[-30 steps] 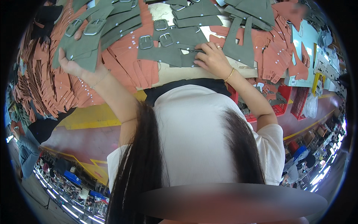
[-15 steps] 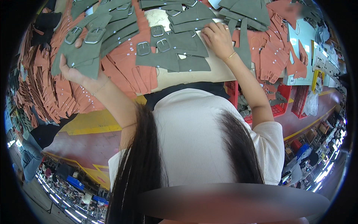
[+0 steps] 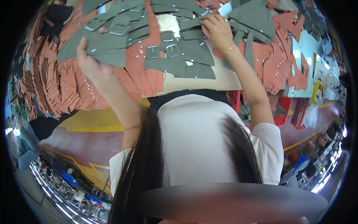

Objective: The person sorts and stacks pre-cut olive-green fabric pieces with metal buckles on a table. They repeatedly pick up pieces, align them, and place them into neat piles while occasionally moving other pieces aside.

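Note:
My left hand is closed round dark green fabric pieces, held up at the left with square metal buckles on their tabs. A fingertip shows near the buckles; part of the grip is hidden beneath the cloth. My right hand, fingers curled, has its fingertips on the edge of a green fabric piece at the far middle. Between my hands lie overlapping green buckled pieces, with small white tags on them.
Orange fabric pieces in long overlapping rows cover the left of the table, and more orange pieces lie at right. Further green stacks sit at the far right. Red crates stand below the table's right edge.
My left hand has moved right and slightly away from me with the green pieces, which now lie flatter in view. My right hand has shifted a little farther and left across the pieces.

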Available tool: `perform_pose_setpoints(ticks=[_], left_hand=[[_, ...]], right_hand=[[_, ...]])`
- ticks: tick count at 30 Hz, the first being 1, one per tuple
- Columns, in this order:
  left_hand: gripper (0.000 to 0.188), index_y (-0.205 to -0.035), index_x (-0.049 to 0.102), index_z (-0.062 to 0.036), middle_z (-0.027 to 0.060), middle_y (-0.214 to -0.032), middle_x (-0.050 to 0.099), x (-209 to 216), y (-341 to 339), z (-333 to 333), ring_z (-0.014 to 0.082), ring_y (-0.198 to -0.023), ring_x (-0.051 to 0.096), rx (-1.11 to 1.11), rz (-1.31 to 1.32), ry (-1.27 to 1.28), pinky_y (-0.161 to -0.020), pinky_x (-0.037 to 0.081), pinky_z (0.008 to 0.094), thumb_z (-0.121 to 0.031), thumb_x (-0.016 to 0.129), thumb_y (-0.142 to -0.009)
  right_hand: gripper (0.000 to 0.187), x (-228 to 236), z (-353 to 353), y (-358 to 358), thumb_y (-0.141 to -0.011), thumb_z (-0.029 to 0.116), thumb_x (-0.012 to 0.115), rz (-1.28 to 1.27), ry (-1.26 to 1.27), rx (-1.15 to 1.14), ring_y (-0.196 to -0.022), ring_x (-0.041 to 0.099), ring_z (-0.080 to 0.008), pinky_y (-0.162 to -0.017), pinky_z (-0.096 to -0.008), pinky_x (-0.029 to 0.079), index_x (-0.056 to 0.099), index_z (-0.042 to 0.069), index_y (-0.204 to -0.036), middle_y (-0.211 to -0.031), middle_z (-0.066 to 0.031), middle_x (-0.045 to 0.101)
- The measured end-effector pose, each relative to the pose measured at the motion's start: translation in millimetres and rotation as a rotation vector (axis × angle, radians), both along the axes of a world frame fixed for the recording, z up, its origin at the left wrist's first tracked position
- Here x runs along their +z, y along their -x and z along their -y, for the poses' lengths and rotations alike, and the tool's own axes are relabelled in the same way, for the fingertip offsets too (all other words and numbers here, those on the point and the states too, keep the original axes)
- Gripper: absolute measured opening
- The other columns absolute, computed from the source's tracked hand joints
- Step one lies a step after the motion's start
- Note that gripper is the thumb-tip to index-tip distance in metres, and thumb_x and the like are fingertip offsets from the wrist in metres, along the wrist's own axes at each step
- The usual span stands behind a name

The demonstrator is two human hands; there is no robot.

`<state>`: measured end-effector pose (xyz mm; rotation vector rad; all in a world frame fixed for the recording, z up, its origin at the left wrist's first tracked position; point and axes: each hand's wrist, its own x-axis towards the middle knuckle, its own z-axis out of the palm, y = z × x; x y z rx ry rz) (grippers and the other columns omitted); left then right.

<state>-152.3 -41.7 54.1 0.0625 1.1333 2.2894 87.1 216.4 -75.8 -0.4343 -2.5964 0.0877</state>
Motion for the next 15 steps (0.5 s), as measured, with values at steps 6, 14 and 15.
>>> perform_pose_setpoints(ticks=[6, 14, 15], left_hand=[[0.046, -0.135, 0.045, 0.0066, 0.0218, -0.124, 0.062, 3, -27, -13, 0.0311, -0.114, 0.061, -0.158, -0.135, 0.239, -0.103, 0.047, 0.0473, -0.023, 0.048, -0.101], [0.052, -0.13, 0.051, -0.0026, 0.0047, -0.114, 0.062, -2, -78, -62, 0.0105, -0.096, 0.06, -0.039, 0.044, -0.121, -0.08, 0.051, 0.0268, -0.046, 0.055, -0.1], [0.051, -0.129, 0.052, -0.0023, 0.0048, -0.113, 0.062, -4, -74, -61, 0.0106, -0.094, 0.059, -0.045, 0.001, -0.072, -0.079, 0.051, 0.0271, -0.044, 0.057, -0.1]], right_hand=[[0.012, 98, 7, 27, -0.082, 0.013, 0.069, -0.268, 0.516, -0.052, -0.078, 0.066, -0.0209, -0.067, -0.0323, 0.054, 0.068, 0.008, -0.093, -0.099, -0.0045, 0.072], [0.018, 140, 97, 90, -0.074, 0.007, 0.072, -0.347, 0.118, 0.3, -0.092, 0.065, -0.0236, -0.081, -0.0343, 0.051, 0.065, 0.004, -0.091, -0.111, -0.0068, 0.071], [0.021, 137, 108, 94, -0.072, 0.008, 0.073, -0.271, 0.075, 0.308, -0.096, 0.065, -0.0249, -0.084, -0.0348, 0.05, 0.064, 0.005, -0.091, -0.113, -0.0064, 0.07]])
